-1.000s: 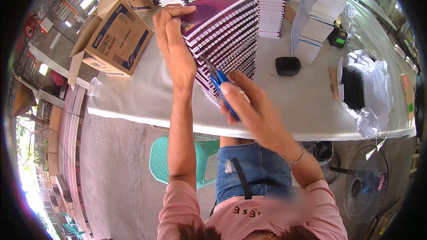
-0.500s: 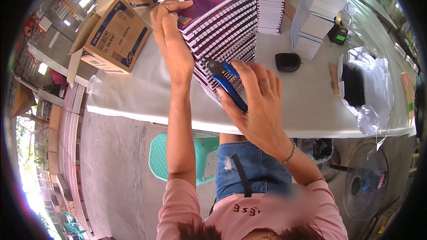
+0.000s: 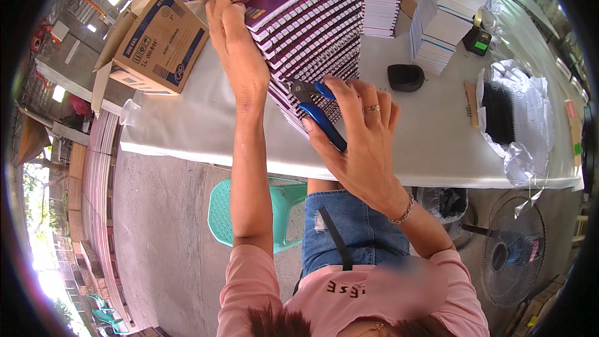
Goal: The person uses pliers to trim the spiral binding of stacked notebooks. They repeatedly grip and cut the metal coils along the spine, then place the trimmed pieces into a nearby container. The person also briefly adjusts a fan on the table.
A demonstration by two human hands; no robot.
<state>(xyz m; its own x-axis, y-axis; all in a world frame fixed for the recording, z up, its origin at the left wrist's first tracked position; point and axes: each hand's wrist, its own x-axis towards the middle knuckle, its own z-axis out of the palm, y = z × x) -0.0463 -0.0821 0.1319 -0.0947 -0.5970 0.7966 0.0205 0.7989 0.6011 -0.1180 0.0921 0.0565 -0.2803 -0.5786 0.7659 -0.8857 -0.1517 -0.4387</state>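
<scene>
In front of me rises a tall stack of spiral-bound notebooks (image 3: 312,31) with purple covers and dark coils facing me. My left hand (image 3: 240,50) is closed around the stack's upper left side, its index finger lying over the top cover. A pair of wire cutters (image 3: 323,126) with blue handles is in my right hand (image 3: 362,143), thumb on one handle and fingers on the other. The handles are spread apart. The cutters' dark metal jaws lie against the lower left edge of the stack, at the coil ends; whether they touch a coil is too small to tell.
Cardboard boxes (image 3: 159,43) stand at the left. More spiral-bound books (image 3: 377,3) and white book stacks (image 3: 437,25) line the back. To the right are a black rounded object (image 3: 405,77), a tape measure (image 3: 477,40) and black coils in white wrapping (image 3: 498,112). A green stool (image 3: 240,215) is below.
The table and stack sit slightly higher in the view. The cutters have shifted a little along the stack's left edge. Both hands keep their holds.
</scene>
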